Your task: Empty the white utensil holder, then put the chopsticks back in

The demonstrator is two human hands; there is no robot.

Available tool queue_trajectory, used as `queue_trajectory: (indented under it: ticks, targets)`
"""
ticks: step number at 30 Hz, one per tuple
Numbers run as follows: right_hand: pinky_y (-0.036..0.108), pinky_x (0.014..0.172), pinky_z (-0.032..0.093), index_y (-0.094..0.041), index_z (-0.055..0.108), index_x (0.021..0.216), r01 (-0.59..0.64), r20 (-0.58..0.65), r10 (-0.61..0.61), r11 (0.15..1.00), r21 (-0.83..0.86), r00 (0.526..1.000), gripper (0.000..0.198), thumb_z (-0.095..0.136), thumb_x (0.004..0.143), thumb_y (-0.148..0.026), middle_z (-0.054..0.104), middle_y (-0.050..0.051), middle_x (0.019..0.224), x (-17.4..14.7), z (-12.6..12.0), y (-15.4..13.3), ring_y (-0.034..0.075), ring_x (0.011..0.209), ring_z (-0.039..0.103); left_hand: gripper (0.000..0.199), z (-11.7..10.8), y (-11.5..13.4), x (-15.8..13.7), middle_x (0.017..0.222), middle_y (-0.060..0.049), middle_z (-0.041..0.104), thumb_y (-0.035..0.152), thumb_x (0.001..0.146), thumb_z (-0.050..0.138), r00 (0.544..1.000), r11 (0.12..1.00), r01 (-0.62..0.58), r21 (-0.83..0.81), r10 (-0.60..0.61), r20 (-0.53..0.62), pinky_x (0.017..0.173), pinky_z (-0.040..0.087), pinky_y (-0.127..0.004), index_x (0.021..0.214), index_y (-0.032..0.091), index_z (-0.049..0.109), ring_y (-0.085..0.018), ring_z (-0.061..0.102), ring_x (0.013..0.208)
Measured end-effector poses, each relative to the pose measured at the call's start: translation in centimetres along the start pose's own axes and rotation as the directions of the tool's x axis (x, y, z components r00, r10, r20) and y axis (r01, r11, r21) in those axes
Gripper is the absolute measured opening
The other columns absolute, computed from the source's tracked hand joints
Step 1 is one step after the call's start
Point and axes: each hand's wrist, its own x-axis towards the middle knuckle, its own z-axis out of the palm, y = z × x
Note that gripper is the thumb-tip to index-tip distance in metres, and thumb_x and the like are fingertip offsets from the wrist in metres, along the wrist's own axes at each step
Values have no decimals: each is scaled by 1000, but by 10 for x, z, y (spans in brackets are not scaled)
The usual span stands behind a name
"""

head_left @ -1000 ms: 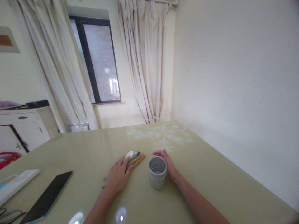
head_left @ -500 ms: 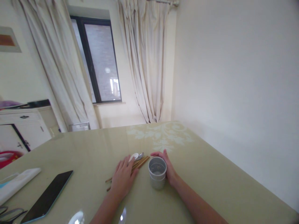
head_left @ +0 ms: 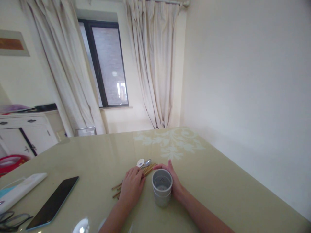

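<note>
Head view: nearest, at 7 o'clock on the glossy pale-green table point(head_left: 218, 181), lie a flat black tablet point(head_left: 52, 203) with its screen up, a pair of dark-rimmed spectacles point(head_left: 12, 220) and a white oblong case point(head_left: 20, 191), all well apart from the hands. At the centre stands one grey, round perforated cutlery holder point(head_left: 162, 187), upright with its mouth open. The right hand point(head_left: 176, 184) curves around its 3 o'clock side, fingers wrapped against the wall, apparently steadying it. At 9 o'clock from the holder the left hand point(head_left: 132, 188) rests palm-down, fingers spread flat, on a bundle of brown wooden chopsticks point(head_left: 121, 191), seemingly pinning them in place; how many sticks there are cannot be told. Just beyond the fingertips, at 11 o'clock, show one white ceramic spoon point(head_left: 140, 162) and one metal spoon point(head_left: 147, 162), side by side, bowls pointing away. Farther off hang two cream curtains point(head_left: 155, 64) beside a dark-framed window point(head_left: 107, 64).
</note>
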Motion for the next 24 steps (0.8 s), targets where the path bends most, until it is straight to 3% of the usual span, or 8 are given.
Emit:
queue_trajectory:
  ticks: [9, 16, 20, 24]
  targets:
    - [35, 75, 50, -18, 77, 95, -64, 44, 63, 998, 24, 997, 83, 46, 82, -94, 72, 5, 76, -2, 2, -1, 21, 70, 66, 24, 5, -1, 1, 115, -11, 70, 23, 98, 49, 1000, 997, -7, 74, 8, -22, 107, 45, -46, 105, 18, 72, -29, 61, 114]
    - [34, 77, 51, -16, 76, 94, -106, 42, 104, 993, 59, 994, 82, 42, 89, -90, 77, 9, 84, 8, -7, -3, 22, 75, 71, 22, -2, 4, 1, 115, -10, 71, 20, 97, 50, 999, 1000, -14, 1, 13, 33, 102, 48, -44, 93, 22, 72, -28, 63, 112]
    - [34, 75, 53, -15, 75, 84, -151, 9, 151, 987, 49, 989, 79, 40, 94, -85, 77, 10, 80, 10, -10, -2, 22, 74, 72, 23, -6, 10, 2, 107, -10, 73, 25, 101, 48, 1000, 998, -6, -56, 4, -31, 98, 50, -44, 93, 21, 70, -29, 66, 106]
    - [35, 75, 54, -15, 76, 83, -126, -38, 124, 991, -43, 992, 68, 55, 92, -79, 78, 10, 81, 8, -10, -3, 23, 77, 73, 28, -6, 13, 2, 101, -9, 76, 32, 106, 43, 997, 984, 37, -172, -48, -58, 90, 52, -40, 101, 21, 68, -27, 70, 98]
